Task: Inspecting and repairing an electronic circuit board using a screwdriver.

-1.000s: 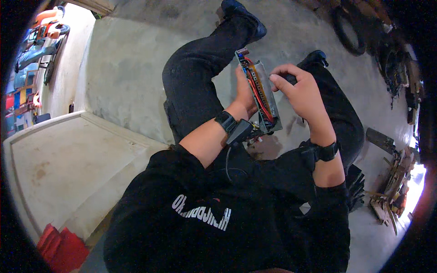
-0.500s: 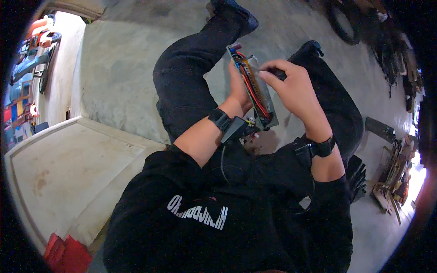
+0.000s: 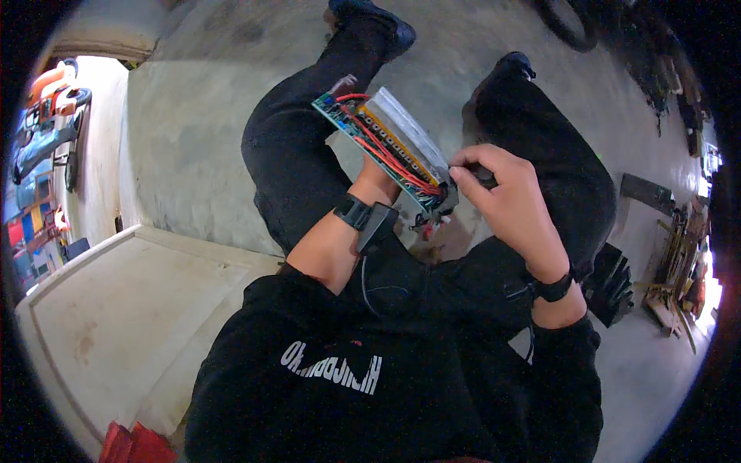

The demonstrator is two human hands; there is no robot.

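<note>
My left hand (image 3: 377, 177) grips a green circuit board (image 3: 340, 118) from beneath, most of its fingers hidden behind it. Red wires (image 3: 392, 160) run along the board beside a yellow strip and a row of small parts. A long silvery metal bar (image 3: 409, 127) stands along its far side. Close to the board's right end, my right hand (image 3: 509, 189) has thumb and forefinger pinched together at the end of the bar. Something dark (image 3: 485, 177) shows inside that hand, too hidden to name. Loose wires and connectors (image 3: 424, 224) hang below the board's near end.
My legs in black trousers (image 3: 297, 116) spread over the grey concrete floor (image 3: 201, 131). A pale panel (image 3: 139, 309) lies at the left, with red cloth (image 3: 135, 444) at its near edge. A tyre (image 3: 567, 27) and wooden scraps (image 3: 668, 305) are along the right.
The board has tilted over to the left, bringing the metal bar into full view. My right hand has moved down and slightly right, to the board's near end.
</note>
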